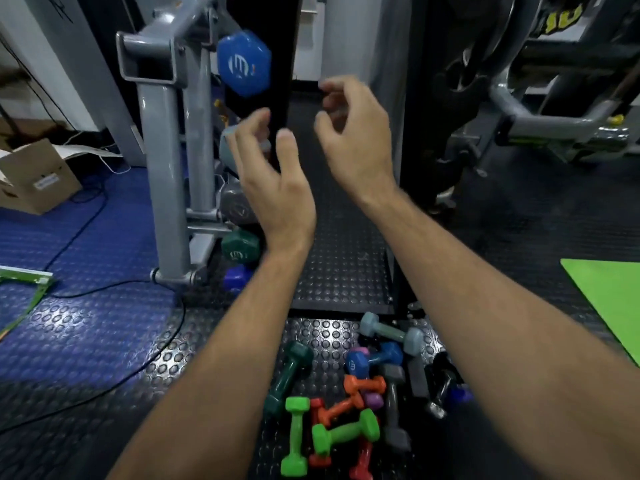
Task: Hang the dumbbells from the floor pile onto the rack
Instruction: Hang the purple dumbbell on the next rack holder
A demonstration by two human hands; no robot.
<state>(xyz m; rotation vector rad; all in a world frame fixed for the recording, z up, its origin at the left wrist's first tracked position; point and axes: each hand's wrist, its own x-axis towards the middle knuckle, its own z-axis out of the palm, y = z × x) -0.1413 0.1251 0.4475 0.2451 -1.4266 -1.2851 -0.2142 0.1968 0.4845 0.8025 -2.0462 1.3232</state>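
Observation:
A pile of small dumbbells lies on the black studded floor: a pale grey-blue one point(391, 332), a blue one point(374, 358), a dark green one point(287, 375), two bright green ones point(296, 434), an orange one point(363, 386) and a grey one point(393, 403). On the rack point(162, 168) hang a blue dumbbell point(244, 64), a pale grey-blue one point(225, 142), a grey one point(239, 206), a green one point(240, 249) and a purple-blue one point(237, 277). My left hand point(273, 181) is raised, with its relaxed fingertips at the pale grey-blue dumbbell on the rack. My right hand point(353, 133) hovers beside it, fingers loosely curled, holding nothing.
A cardboard box point(34, 178) and black cables point(86, 292) lie on the blue mat at left. A green mat point(609, 296) lies at right. Gym machine frames point(554, 116) stand at the back right. A black post point(280, 46) rises behind the rack.

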